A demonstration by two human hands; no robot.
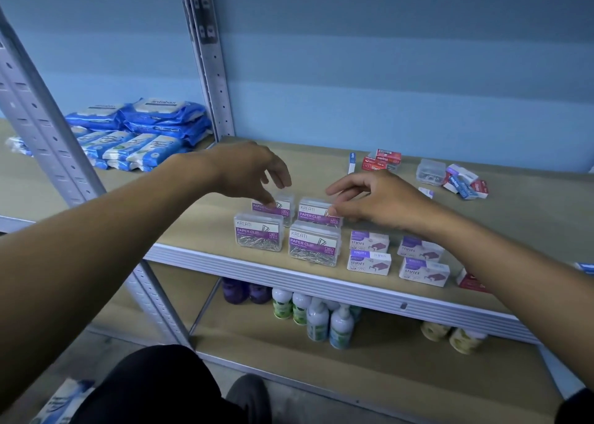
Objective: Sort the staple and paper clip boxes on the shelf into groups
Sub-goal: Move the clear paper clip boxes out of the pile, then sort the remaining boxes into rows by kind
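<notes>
Head camera, looking down and forward, showed a wooden shelf (205,230) with four clear paper clip boxes set in a two-by-two block near its front edge. Left hand (250,172) hovered over the back-left clip box (277,207), its fingers loosely curled and apart, one fingertip touching the box's purple label; it gripped nothing. Right hand (369,198) reached in from the right, its fingers lightly curled against the right end of the back-right clip box (316,213); whether it pinched the box or only nudged it could not be told. Both back boxes lay with their long sides running left to right, directly below and just ahead of the fingertips, so each hand was nearest its own box. Front-left clip box (259,234) and front-right clip box (314,245) sat just in front, untouched. To the right, four purple staple boxes (369,252) formed a second block, partly crossed by the right forearm. Farther back, well apart, lay unsorted red staple boxes (382,160), a small clear box (430,172), and a mixed pile of blue and red boxes (464,184), their labels too small to read. One red box (470,281) near the front edge was mostly hidden behind the right arm.
</notes>
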